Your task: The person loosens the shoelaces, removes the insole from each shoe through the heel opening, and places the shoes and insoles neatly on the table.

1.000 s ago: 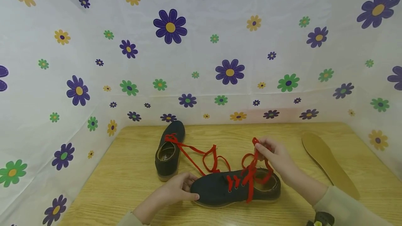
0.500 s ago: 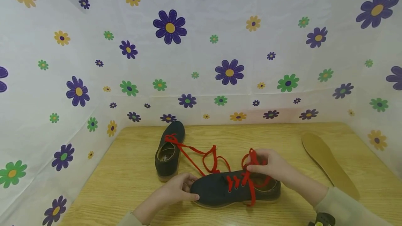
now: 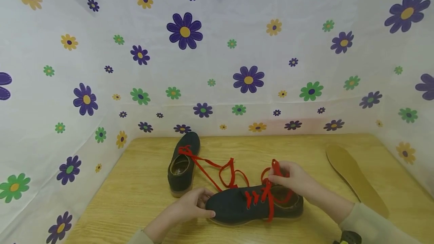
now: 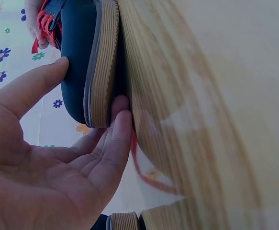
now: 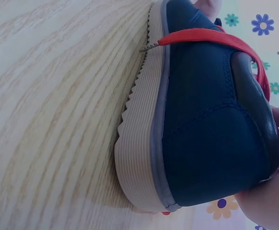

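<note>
A dark navy shoe [image 3: 226,207] lies on the table with its toe to the left and its heel to the right. My left hand [image 3: 190,205] holds its toe, thumb on the upper and fingers at the sole's edge, as the left wrist view shows. Above the shoe's opening, my right hand [image 3: 294,178] pinches the red shoelace [image 3: 276,168], and a loop sticks up past the fingers. One lace end hangs over the shoe's near side; its metal tip [image 5: 149,47] shows in the right wrist view. Part of the lace is hidden behind the right fingers.
A second navy shoe [image 3: 179,170] stands at the back left, toe away from me. Its long red laces [image 3: 208,162] trail across the table [image 3: 142,168] to behind the held shoe. On the right lies a tan insole [image 3: 356,178]. Flowered cloth [image 3: 217,63] walls the table's back and sides.
My right hand has come down closer to the shoe's opening, still pinching the red shoelace, and the raised loop is lower. My left hand stays on the toe.
</note>
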A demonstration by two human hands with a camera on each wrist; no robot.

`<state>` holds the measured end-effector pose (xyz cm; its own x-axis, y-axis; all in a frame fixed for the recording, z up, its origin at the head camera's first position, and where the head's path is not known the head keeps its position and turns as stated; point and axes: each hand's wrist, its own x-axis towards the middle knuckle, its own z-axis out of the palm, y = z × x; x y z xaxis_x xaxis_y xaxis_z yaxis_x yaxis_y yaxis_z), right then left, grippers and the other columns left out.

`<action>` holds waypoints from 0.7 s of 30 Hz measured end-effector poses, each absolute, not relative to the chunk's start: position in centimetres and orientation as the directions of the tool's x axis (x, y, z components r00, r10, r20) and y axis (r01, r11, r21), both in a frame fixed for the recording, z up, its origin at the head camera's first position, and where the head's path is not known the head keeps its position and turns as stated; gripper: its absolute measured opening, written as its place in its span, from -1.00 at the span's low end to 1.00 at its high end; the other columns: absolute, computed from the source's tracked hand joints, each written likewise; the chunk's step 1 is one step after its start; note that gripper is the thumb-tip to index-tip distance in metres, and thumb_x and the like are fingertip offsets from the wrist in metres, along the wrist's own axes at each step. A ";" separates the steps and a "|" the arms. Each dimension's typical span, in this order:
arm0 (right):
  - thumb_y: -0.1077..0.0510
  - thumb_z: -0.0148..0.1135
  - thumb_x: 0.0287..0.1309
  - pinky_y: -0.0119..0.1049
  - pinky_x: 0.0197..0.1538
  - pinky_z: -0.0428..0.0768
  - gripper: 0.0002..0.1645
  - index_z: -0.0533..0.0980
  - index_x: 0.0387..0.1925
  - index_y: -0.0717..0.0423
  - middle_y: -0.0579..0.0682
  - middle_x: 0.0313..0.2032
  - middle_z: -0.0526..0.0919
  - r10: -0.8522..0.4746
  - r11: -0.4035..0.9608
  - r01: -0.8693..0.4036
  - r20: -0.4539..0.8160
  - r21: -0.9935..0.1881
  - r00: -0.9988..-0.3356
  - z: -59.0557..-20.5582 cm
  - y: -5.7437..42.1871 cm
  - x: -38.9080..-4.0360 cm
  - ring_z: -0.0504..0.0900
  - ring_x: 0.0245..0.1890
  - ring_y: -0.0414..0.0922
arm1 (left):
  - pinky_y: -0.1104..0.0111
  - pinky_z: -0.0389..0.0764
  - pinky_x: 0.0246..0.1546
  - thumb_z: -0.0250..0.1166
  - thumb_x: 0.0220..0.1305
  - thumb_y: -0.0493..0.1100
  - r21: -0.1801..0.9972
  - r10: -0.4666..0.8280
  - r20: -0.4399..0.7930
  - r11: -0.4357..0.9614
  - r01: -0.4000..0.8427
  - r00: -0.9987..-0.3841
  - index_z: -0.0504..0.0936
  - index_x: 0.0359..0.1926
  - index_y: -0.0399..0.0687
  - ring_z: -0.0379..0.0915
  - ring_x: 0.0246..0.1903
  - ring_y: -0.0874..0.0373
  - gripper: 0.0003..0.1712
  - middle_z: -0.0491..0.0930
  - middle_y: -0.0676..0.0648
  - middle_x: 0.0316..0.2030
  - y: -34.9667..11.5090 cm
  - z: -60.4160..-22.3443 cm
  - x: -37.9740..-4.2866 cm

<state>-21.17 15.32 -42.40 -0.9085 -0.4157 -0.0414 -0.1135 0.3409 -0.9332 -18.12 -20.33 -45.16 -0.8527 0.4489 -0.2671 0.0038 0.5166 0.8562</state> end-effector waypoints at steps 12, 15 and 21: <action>0.22 0.15 0.53 -0.38 -0.14 0.62 -0.89 0.57 -0.15 0.16 -0.20 -0.35 0.64 -0.330 0.087 0.085 -0.109 -0.993 -0.938 -42.7 15.8 -21.7 0.60 -0.29 -0.26 | 0.23 0.74 -0.09 0.52 0.25 -0.33 0.856 0.437 -0.270 0.517 -0.006 -0.858 0.56 0.21 -0.38 0.67 -0.18 0.12 -0.46 0.67 -0.14 -0.09 -20.2 -45.2 -18.0; 0.20 0.13 0.55 -0.39 -0.12 0.61 -0.88 0.57 -0.16 0.08 -0.22 -0.34 0.66 -0.290 0.048 0.110 -0.119 -0.993 -0.950 -42.5 15.8 -21.7 0.61 -0.28 -0.28 | 0.22 0.74 -0.07 0.51 0.26 -0.33 0.857 0.437 -0.274 0.515 -0.012 -0.857 0.56 0.21 -0.38 0.68 -0.17 0.11 -0.46 0.67 -0.15 -0.08 -20.2 -45.2 -18.0; 0.24 0.08 0.59 -0.41 -0.06 0.62 -0.76 0.57 -0.26 -0.07 -0.23 -0.34 0.66 -0.245 -0.060 0.089 -0.072 -0.994 -0.967 -42.0 16.1 -22.0 0.62 -0.26 -0.27 | 0.21 0.74 -0.07 0.51 0.26 -0.33 0.855 0.434 -0.278 0.519 -0.015 -0.857 0.55 0.22 -0.37 0.67 -0.16 0.11 -0.45 0.67 -0.15 -0.07 -20.2 -45.1 -18.1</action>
<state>-22.04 16.09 -42.02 -0.9670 -0.2445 -0.0722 0.0894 -0.0601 -0.9942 -18.05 -20.21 -45.14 -0.8570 0.4338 -0.2782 -0.0149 0.5188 0.8548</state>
